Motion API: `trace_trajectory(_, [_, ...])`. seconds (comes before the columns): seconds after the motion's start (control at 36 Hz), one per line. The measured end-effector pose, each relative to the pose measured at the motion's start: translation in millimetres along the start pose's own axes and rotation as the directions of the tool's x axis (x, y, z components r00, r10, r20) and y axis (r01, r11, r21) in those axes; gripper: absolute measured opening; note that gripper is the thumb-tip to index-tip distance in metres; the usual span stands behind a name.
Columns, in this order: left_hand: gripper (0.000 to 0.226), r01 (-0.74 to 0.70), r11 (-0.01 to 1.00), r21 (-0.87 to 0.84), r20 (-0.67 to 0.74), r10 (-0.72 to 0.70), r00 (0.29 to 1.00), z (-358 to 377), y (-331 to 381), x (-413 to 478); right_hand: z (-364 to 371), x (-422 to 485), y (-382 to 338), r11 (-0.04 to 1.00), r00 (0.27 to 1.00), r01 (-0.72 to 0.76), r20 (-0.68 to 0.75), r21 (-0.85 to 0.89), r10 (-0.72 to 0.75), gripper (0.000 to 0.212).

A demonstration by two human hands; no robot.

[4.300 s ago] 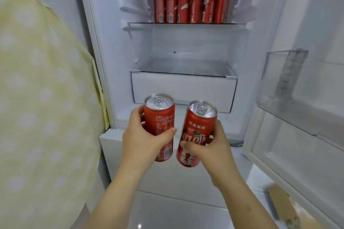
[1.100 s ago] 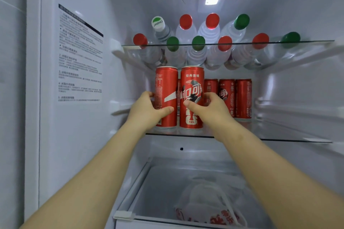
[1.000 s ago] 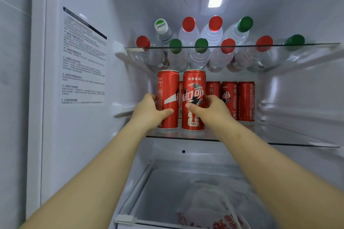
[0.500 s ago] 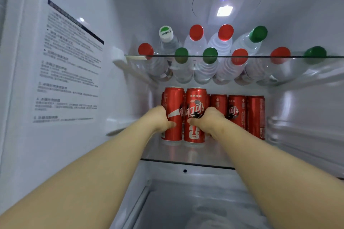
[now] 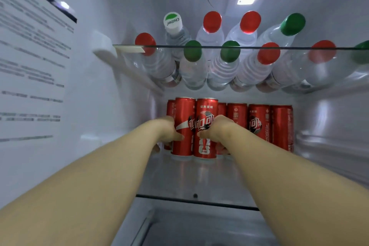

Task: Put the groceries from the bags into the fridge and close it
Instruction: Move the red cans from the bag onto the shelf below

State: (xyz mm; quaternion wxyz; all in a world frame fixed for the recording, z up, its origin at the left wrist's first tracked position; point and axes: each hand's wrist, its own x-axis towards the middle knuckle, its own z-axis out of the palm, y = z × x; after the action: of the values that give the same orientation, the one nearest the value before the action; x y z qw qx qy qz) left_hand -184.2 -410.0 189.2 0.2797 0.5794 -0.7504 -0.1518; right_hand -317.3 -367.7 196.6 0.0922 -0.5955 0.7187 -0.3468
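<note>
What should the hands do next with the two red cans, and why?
Probably let go and draw back. The left hand grips the left cola can, the right hand the right cola can; both stand upright on the glass shelf, close in front of the back row of cans, so they look placed.

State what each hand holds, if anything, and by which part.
Left hand grips the left red can round its middle; right hand grips the right red can likewise.
</note>
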Motion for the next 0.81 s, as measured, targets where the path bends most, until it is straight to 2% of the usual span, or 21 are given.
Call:
trace_trajectory(0.11, [0.045,0.003,0.996,-0.087,0.010,-0.002,1.000,1.3,0.4,3.9,3.4,2.4,2.4,0.999,1.000,0.015,-0.021,0.028,-0.014,0.053])
trace_trajectory(0.19, [0.061,-0.010,0.989,-0.146,-0.037,0.005,0.999,6.4,2.0,2.9,5.9,3.2,7.2,0.995,0.999,0.018,-0.034,0.096,-0.015,0.051])
trace_trajectory(0.28, [0.072,-0.071,0.995,-0.076,-0.129,0.061,0.990,12.3,1.1,2.8,6.0,3.5,12.2,0.986,0.999,0.029,-0.028,0.164,-0.024,0.047])
trace_trajectory(0.36, [0.066,-0.111,0.993,-0.047,-0.182,0.101,0.978,14.1,0.6,1.1,4.7,3.6,15.1,0.977,0.999,0.044,-0.024,0.208,-0.040,0.042])
trace_trajectory(0.53, [0.065,-0.137,0.988,-0.074,-0.189,0.121,0.975,13.6,-1.6,-6.9,4.9,1.9,19.1,0.974,0.999,0.046,-0.010,0.220,-0.045,0.035])
trace_trajectory(0.81, [0.059,-0.060,0.998,-0.018,-0.230,0.054,0.972,10.7,-8.0,-16.3,6.3,-0.4,18.7,0.971,0.996,0.077,0.022,0.226,-0.084,0.027])
